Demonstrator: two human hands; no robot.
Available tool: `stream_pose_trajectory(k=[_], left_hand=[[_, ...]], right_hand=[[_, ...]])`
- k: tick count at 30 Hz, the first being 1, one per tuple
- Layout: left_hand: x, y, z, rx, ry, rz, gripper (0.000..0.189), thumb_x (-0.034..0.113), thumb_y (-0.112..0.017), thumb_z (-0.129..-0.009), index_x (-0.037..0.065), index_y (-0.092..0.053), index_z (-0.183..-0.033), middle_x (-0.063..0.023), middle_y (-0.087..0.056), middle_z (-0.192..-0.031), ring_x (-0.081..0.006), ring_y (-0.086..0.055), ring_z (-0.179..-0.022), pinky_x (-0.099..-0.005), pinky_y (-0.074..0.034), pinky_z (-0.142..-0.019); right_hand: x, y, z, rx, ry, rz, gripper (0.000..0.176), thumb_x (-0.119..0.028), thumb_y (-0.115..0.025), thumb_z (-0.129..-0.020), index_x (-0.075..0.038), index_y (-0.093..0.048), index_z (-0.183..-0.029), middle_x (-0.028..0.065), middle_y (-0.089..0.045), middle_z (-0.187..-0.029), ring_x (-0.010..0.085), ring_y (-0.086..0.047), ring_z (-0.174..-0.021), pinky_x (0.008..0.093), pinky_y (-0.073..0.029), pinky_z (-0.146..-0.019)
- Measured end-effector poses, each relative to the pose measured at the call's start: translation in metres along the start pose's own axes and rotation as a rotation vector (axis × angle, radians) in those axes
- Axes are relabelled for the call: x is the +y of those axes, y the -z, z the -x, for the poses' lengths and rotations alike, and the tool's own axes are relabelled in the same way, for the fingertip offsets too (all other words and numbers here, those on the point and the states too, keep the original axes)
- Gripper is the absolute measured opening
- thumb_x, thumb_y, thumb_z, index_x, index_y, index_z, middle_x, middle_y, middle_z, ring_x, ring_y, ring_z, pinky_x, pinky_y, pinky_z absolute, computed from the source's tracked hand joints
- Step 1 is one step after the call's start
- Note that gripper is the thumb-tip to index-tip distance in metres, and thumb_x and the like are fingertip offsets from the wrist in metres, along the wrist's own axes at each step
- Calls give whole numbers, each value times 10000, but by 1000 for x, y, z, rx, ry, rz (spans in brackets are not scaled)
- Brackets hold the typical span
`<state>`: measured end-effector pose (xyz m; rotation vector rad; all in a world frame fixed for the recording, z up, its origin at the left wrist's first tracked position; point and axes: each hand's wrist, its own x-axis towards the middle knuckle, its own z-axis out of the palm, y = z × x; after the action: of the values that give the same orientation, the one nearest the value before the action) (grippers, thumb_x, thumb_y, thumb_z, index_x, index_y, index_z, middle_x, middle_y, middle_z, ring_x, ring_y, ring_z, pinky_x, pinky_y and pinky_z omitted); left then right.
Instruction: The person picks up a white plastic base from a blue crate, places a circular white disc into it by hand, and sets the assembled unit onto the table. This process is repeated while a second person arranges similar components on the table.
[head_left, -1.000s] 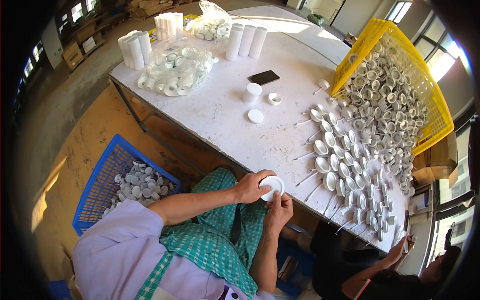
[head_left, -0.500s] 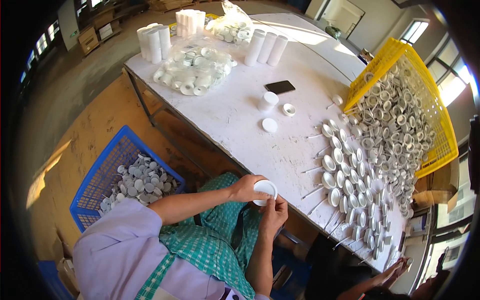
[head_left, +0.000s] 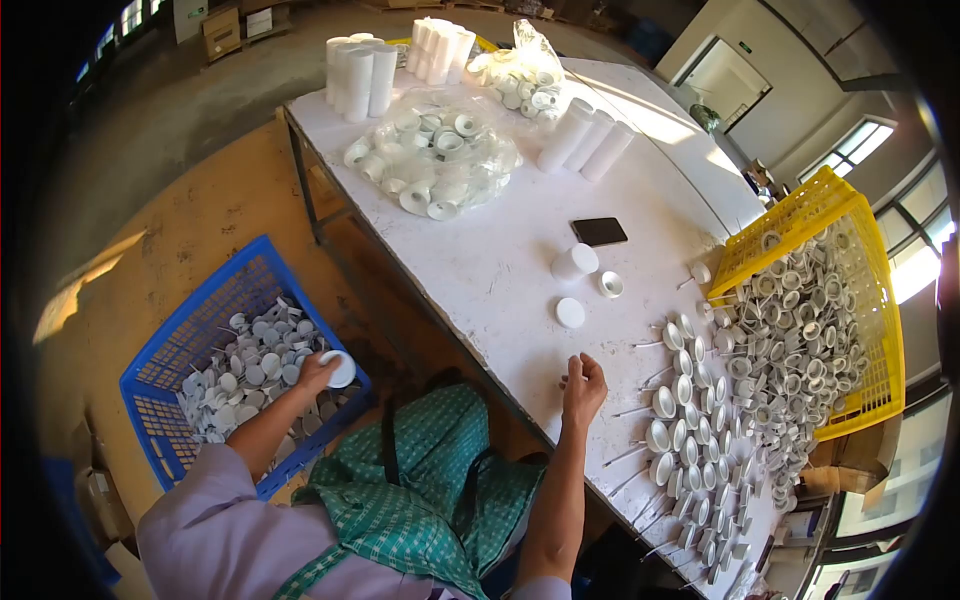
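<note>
A white round cap (head_left: pixel 342 371) sat pinched between the thumb and fingers of a worker's left hand (head_left: pixel 318 370), above the right side of a blue plastic crate (head_left: pixel 153 350) heaped with similar white pieces (head_left: pixel 256 375). The right hand (head_left: pixel 585 388), its fingers loosely curled, was raised by the near edge of a white table (head_left: pixel 480 265); whether it touched the surface could not be told. Just beyond lay a white disc (head_left: pixel 570 313), a small white ring (head_left: pixel 611 284), a short white cylinder (head_left: pixel 575 262) and a dark smartphone (head_left: pixel 598 232). To the right, stemmed white cups (head_left: pixel 663 403) stood in rows beside a tilted yellow crate (head_left: pixel 880 340) spilling more. At the far left, clear bags of white parts (head_left: pixel 432 155) rested among upright white tubes (head_left: pixel 568 135).
</note>
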<state>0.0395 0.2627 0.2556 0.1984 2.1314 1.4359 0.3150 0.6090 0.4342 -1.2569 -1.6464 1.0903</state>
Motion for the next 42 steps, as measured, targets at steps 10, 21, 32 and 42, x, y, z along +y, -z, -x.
stream_pose_trajectory(k=[10,21,32,42], left_hand=[[-302,180,-52,157,722,-317,232,134,-478,-760,7,-611,-901,-183,-623,-811,-333,-632,-755,-446,-480,-494],[-361,191,-15,-80,144,-1448,361,180,-467,-826,97,-535,-1170,-100,-571,-1174,-299,-571,-1028,-414,-458,-847],[-316,162,-8,86,402,-856,388,128,-534,-760,40,-519,-1137,-223,-575,-1105,-377,-545,-1048,-418,-440,-877],[-26,-30,25,-180,-10,187,197,143,-608,-833,7,-610,-975,-106,-659,-847,-173,-645,-763,-276,-512,-610]], right_hand=[[6,-44,-87,106,13,467,451,-278,-683,-745,62,-605,-1030,123,-626,-775,149,-591,-612,249,-466,-533],[26,-32,-84,127,-278,-322,229,-129,-650,-803,21,-597,-968,28,-572,-702,102,-521,-587,207,-431,-517],[22,-11,-41,-26,-408,-859,66,-87,-545,-874,-42,-528,-829,12,-515,-691,93,-537,-622,161,-460,-490],[-6,6,39,-92,-407,-1059,26,-71,-546,-876,-52,-530,-878,7,-549,-723,75,-540,-619,153,-468,-497]])
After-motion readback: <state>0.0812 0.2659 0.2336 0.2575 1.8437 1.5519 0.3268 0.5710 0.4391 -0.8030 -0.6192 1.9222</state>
